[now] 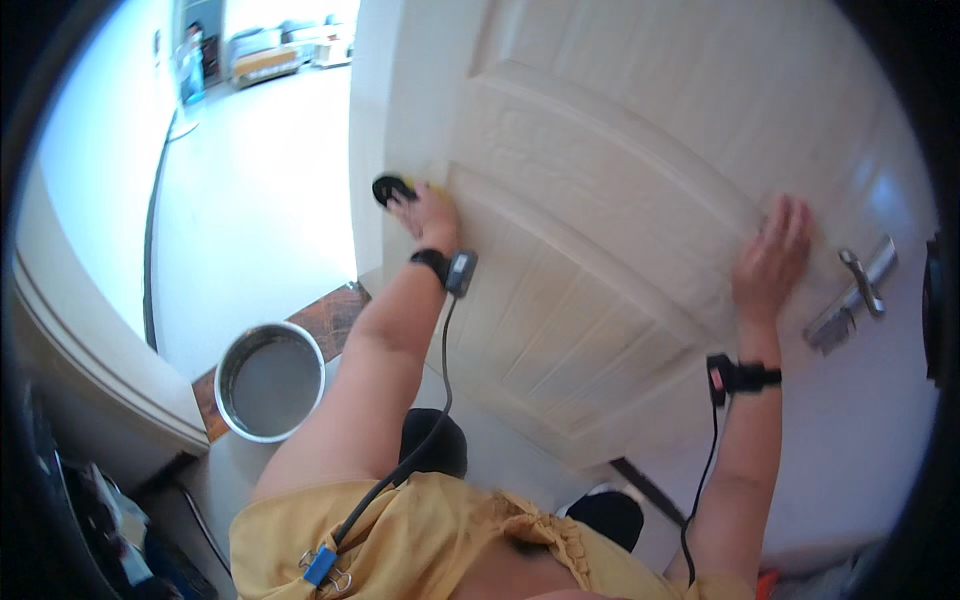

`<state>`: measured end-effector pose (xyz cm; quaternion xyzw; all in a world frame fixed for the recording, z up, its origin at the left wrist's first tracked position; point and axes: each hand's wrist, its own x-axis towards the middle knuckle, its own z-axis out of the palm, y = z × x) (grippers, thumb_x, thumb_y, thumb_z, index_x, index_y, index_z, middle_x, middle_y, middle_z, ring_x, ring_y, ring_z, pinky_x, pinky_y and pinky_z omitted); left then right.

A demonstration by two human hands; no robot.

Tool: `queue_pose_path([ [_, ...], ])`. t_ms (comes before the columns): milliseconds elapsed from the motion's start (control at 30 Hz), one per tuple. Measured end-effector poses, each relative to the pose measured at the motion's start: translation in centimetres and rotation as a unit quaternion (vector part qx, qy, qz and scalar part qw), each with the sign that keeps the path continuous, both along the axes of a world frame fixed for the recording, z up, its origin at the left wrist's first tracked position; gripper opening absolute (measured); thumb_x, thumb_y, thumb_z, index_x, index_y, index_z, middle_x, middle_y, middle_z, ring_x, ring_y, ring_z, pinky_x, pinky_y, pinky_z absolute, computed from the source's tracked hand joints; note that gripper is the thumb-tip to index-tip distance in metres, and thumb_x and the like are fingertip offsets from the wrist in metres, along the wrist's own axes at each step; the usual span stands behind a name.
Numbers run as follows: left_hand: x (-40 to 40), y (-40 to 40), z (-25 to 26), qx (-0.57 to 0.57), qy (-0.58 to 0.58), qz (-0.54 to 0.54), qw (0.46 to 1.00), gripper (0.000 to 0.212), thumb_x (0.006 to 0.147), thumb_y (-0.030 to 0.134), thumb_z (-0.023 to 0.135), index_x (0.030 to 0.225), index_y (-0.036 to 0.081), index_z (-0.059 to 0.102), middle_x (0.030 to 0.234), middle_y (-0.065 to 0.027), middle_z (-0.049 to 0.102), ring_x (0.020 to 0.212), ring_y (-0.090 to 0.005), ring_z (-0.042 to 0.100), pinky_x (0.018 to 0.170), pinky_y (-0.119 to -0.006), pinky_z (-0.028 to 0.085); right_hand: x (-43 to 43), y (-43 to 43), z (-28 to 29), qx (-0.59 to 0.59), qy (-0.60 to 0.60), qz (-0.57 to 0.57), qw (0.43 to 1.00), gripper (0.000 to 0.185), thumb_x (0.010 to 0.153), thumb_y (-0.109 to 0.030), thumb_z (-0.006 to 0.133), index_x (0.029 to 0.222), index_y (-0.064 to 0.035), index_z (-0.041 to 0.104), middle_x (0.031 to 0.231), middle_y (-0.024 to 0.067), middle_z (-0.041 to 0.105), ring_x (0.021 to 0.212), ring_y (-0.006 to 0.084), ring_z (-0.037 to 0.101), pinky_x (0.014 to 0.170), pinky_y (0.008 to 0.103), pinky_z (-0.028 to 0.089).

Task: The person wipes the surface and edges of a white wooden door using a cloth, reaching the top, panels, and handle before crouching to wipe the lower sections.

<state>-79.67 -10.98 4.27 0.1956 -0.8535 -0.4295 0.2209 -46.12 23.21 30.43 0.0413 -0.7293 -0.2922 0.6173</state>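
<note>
My left hand (427,214) grips a black and yellow scrubbing pad (395,191) against the left edge area of a pale panelled door (570,247); its exact kind is blurred. My right hand (776,255) lies against the same door, fingers extended and blurred, with nothing seen in it. Just right of that hand sits a metal lever door handle (862,281) on a long plate with keys or a similar small piece at its lower end. Both wrists wear black straps with small boxes and cables.
A metal pot of greyish water (274,382) stands on the floor near the doorway, left of my arm. A curved-looking door frame (97,345) rises at left. Dark items lie at lower left. Beyond the doorway are a person (193,64) and a sofa (262,60).
</note>
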Motion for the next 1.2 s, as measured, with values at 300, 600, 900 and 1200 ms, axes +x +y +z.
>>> queue_pose_path([
  [300, 18.8, 12.2, -1.5, 0.365, 0.176, -0.108, 0.908, 0.05, 0.097, 0.025, 0.057, 0.137, -0.003, 0.046, 0.135, -0.0188, 0.051, 0.118, -0.0315, 0.053, 0.098, -0.04, 0.043, 0.3, 0.0, -0.3, -0.082, 0.003, 0.072, 0.994, 0.057, 0.087, -0.009, 0.057, 0.143, -0.0106, 0.045, 0.149, 0.0125, 0.04, 0.141, 0.031, 0.035, 0.115, 0.0489, 0.029],
  [600, 29.8, 14.0, 24.7, 0.369, 0.431, -0.37, 0.736, 0.037, 0.095, 0.024, 0.062, 0.124, 0.001, 0.056, 0.105, -0.0065, 0.064, 0.091, -0.0166, 0.058, 0.081, -0.033, 0.048, 2.4, 1.4, -0.1, -0.092, -0.053, 0.076, 0.991, 0.055, 0.086, -0.011, 0.053, 0.141, -0.0106, 0.046, 0.148, 0.0155, 0.042, 0.14, 0.0315, 0.036, 0.116, 0.0476, 0.028],
  [900, 27.3, 24.6, 38.8, -0.045, 0.587, -0.386, 0.71, 0.057, 0.093, 0.023, 0.061, 0.141, -0.003, 0.045, 0.149, -0.0215, 0.041, 0.139, -0.0399, 0.036, 0.115, -0.044, 0.031, 16.9, -0.6, -17.6, -0.441, -0.117, 0.324, 0.829, 0.038, 0.092, -0.006, 0.054, 0.13, -0.0024, 0.056, 0.127, 0.0185, 0.059, 0.12, 0.0318, 0.056, 0.103, 0.04, 0.044],
  [1200, 34.3, 32.6, 25.1, -0.239, 0.53, -0.295, 0.758, 0.068, 0.08, 0.019, 0.067, 0.145, 0.016, 0.046, 0.155, -0.0114, 0.032, 0.144, -0.0391, 0.022, 0.114, -0.058, 0.02, 21.9, 4.3, -23.6, -0.609, -0.083, 0.291, 0.733, 0.025, 0.096, -0.009, 0.051, 0.116, -0.0019, 0.064, 0.11, 0.0153, 0.067, 0.104, 0.0279, 0.064, 0.093, 0.0356, 0.049],
])
